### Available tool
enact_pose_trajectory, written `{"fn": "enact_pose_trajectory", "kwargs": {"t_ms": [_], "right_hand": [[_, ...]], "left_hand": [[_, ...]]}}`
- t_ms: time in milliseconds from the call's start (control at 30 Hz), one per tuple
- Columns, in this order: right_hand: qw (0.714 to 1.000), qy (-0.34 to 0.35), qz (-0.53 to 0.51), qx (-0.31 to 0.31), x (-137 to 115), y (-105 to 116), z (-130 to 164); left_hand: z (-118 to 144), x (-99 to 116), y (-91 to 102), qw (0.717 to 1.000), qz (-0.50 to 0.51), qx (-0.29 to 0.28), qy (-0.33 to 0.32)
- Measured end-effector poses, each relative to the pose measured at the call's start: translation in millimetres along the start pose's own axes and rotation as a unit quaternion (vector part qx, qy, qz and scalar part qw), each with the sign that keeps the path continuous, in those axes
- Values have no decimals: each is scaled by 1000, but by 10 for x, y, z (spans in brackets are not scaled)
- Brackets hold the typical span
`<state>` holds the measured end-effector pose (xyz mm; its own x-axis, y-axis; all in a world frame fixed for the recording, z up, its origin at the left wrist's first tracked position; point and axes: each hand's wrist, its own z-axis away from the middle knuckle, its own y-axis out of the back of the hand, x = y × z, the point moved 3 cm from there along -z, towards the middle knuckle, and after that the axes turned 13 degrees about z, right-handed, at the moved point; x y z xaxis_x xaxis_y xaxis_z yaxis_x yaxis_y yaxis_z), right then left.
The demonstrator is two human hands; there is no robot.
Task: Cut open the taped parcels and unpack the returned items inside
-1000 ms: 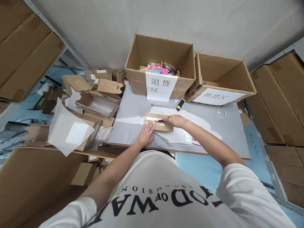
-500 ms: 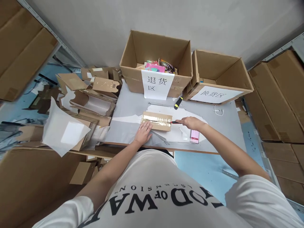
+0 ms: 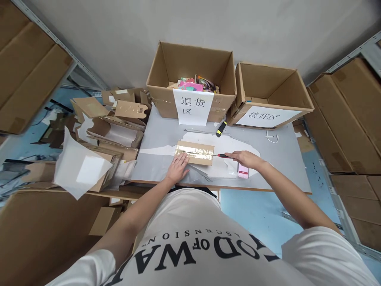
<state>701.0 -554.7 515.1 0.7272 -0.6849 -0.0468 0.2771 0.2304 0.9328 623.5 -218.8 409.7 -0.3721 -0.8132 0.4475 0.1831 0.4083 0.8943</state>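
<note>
A flat cardboard parcel [image 3: 195, 152] with shiny clear tape along its top lies on the grey table [image 3: 282, 159]. My left hand [image 3: 177, 168] presses flat on the parcel's near left corner. My right hand [image 3: 246, 159] is closed on a red-handled cutter [image 3: 224, 155], whose tip points left at the parcel's right end, a little apart from it. A pink packet [image 3: 243, 171] lies just under my right hand.
Two open cartons stand at the table's back: one with a white label and colourful items [image 3: 190, 81], one with a label and little inside [image 3: 268, 95]. A yellow-black cutter [image 3: 220, 129] lies before them. Flattened cardboard and paper [image 3: 101, 139] pile up on the left. Shelves of boxes flank both sides.
My right hand with the red cutter has slid rightward along the taped parcel top and come off its right end. My left hand has stayed on the parcel.
</note>
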Motion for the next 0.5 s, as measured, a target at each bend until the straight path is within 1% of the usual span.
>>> {"fn": "enact_pose_trajectory", "kwargs": {"t_ms": [67,133,200,233,300,367,433,500], "right_hand": [[999,-17,-30,35,35,-95,119],[993,-54,-78,76,57,-204,239],[975,-112,-153,115,52,-342,328],[959,-147,-201,132,33,-428,353],[912,-215,-315,151,-45,-633,353],[845,-266,-434,164,-176,-848,293],[774,-294,-527,189,-333,-1021,195],[714,-304,-594,213,-492,-1134,91]], "left_hand": [[1,16,14,1000,-4,1,-2],[-6,32,37,1000,-7,6,-2],[-34,39,78,1000,-6,14,-2],[-60,37,105,1000,-3,18,-3],[-139,21,172,1000,3,20,-8],[-254,-2,245,1000,5,15,-20],[-390,-27,313,999,2,10,-34],[-522,-55,357,999,-6,1,-36]]}}
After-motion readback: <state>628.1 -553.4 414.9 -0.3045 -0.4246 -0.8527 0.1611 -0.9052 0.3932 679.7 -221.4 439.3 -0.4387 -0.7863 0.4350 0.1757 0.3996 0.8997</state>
